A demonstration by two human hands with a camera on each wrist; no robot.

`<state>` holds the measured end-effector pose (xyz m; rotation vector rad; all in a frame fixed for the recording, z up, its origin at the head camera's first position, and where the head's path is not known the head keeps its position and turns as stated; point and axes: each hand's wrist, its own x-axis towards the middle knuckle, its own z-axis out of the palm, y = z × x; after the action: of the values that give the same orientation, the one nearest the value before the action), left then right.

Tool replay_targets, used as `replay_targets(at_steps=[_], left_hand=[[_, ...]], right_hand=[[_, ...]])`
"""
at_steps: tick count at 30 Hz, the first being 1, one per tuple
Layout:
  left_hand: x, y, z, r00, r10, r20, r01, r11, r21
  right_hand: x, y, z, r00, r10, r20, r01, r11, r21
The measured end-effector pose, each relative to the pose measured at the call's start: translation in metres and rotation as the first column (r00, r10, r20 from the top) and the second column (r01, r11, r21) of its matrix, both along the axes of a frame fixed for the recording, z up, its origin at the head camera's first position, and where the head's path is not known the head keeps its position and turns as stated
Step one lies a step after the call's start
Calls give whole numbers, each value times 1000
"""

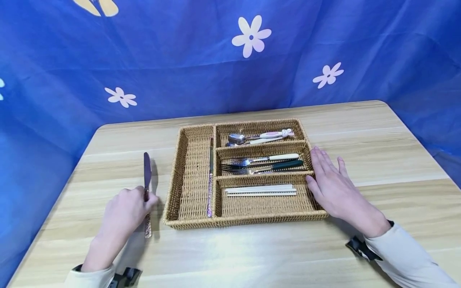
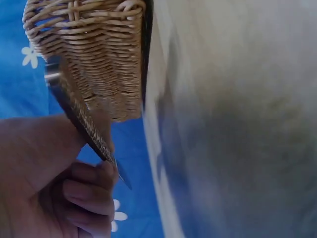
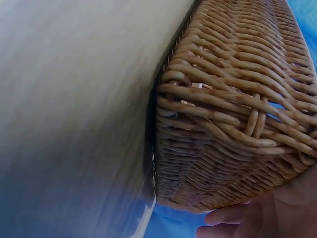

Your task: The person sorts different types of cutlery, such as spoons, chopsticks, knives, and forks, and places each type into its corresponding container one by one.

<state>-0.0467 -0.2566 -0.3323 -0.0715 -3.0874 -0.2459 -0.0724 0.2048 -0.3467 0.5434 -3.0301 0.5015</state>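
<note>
My left hand (image 1: 126, 208) grips a table knife (image 1: 147, 172) by its patterned handle, left of the wicker tray (image 1: 266, 219). The blade points away toward the back of the table. In the left wrist view the knife handle (image 2: 81, 116) slants across between thumb and curled fingers. My right hand (image 1: 333, 188) rests on the tray's right rim, fingers extended, thumb over the edge. A second knife (image 1: 210, 180) with a patterned handle lies along the right side of the tray's left compartment.
In the tray's right compartments lie spoons (image 1: 236, 139) at the back, forks (image 1: 266, 165) in the middle and white chopsticks (image 1: 261, 191) at the front. The wooden table (image 1: 396, 160) extends around it. A blue flowered cloth (image 1: 201, 72) hangs behind.
</note>
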Motion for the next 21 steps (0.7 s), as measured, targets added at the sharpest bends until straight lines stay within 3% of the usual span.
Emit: replay_targets(at_steps=[5, 7, 10, 16, 21], left_hand=[[3, 10, 14, 989, -38, -144, 35, 999, -28], [4, 17, 20, 975, -75, -210, 66, 996, -52], [5, 32, 30, 956, -136, -259, 116, 989, -93], [-2, 64, 42, 917, -249, -312, 205, 964, -167], [-11, 81, 42, 906, -290, -309, 233, 950, -207]], right_hand=[[1, 1, 1, 1000, 4, -1, -4, 1000, -1], [1, 1, 2, 1000, 2, -4, -2, 1000, -1], [1, 1, 2, 1000, 4, -7, -4, 1000, -1], [1, 2, 2, 1000, 4, -14, -5, 1000, -3], [1, 1, 0, 1000, 5, -15, -5, 1000, -8]])
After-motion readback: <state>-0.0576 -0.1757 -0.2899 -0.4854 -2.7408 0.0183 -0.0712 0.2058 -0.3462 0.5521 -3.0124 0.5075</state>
